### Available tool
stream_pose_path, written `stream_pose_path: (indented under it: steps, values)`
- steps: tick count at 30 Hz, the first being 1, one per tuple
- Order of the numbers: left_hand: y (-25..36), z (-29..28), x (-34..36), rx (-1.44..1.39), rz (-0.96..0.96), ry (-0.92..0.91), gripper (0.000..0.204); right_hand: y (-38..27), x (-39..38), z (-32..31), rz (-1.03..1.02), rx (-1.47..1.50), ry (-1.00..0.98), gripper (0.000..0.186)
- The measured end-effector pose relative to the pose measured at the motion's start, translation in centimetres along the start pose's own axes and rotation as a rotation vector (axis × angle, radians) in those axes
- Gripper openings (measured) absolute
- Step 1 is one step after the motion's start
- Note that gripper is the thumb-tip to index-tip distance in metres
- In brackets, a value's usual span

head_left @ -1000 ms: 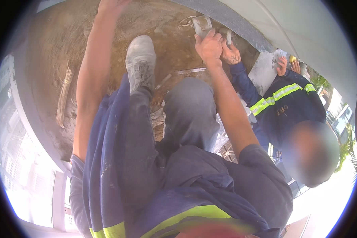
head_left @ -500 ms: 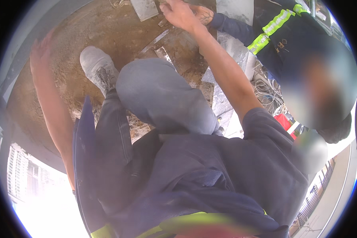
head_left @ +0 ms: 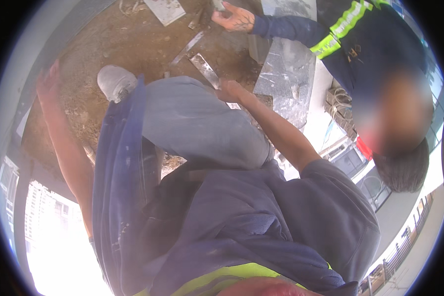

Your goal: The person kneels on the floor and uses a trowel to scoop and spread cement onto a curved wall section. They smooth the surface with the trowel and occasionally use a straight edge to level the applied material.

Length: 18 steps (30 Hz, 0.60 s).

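My left hand (head_left: 49,86) reaches to the far left, beside the grey wall edge (head_left: 19,79). Its fingers look stretched out and hold nothing I can see, though they are slightly blurred. Just past my right knee, my right hand (head_left: 229,92) is closed at a flat, dirt-smeared metal strip (head_left: 203,68). The strip shows on both sides of the hand; most of the fingertips are hidden. A thinner strip (head_left: 187,48) lies on the brown dirt close by. My white-dusted shoe (head_left: 114,83) rests on the dirt between my hands.
A co-worker in dark clothes with reflective bands leans in at right, a hand (head_left: 239,18) holding a small pale object (head_left: 218,5). A grey slab (head_left: 286,74) lies beside the dirt (head_left: 143,44). A pale tile (head_left: 166,10) sits at the far side. Cables (head_left: 339,104) lie at right.
My right hand has come back from beside the co-worker's hand to the metal strip near my knee. My left hand stays by the wall. The co-worker's hand now shows plainly.
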<state>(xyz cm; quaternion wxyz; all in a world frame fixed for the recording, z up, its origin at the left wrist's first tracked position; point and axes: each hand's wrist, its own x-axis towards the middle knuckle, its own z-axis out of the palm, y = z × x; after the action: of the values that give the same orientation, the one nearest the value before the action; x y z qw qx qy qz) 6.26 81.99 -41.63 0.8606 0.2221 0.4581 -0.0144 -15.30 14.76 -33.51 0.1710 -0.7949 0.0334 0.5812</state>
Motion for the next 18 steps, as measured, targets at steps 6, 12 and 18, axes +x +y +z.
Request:
stream_pose_path:
  steps: [6, 12, 18]
  values:
    - [-5.5, 3.3, -3.7, -0.092, 0.194, 0.108, 0.071, -10.5, 2.5, -13.1, -0.395, 0.01, 0.122, 0.039]
    - [-6.7, 8.8, -3.9, -0.244, 0.383, 0.012, 0.06, -28.5, 4.9, -24.0, -0.611, -0.214, 0.34, 0.046]
    - [-6.6, 7.2, -8.1, -0.272, 0.393, 0.31, 0.014, -40.0, 4.8, -19.5, -0.964, -0.95, 0.722, 0.067]
